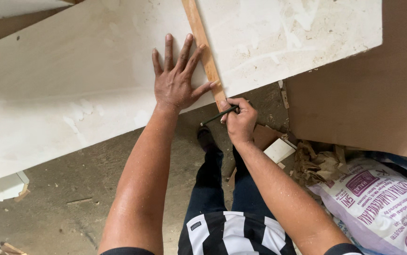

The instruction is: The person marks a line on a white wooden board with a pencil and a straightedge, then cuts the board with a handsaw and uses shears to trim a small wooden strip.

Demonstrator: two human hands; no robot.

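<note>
A large white board lies across the view, dusted with sawdust. A narrow wooden strip rests on it, running from the top edge down to the board's near edge. My left hand is spread flat on the board, with its fingertips and thumb against the strip's left side. My right hand holds a dark pencil at the strip's lower end, by the board's near edge.
A brown sheet of board stands at the right. Below it lie crumpled brown paper and a white printed sack. Small wood offcuts lie on the dusty concrete floor. My legs and a dark shoe are under the board's edge.
</note>
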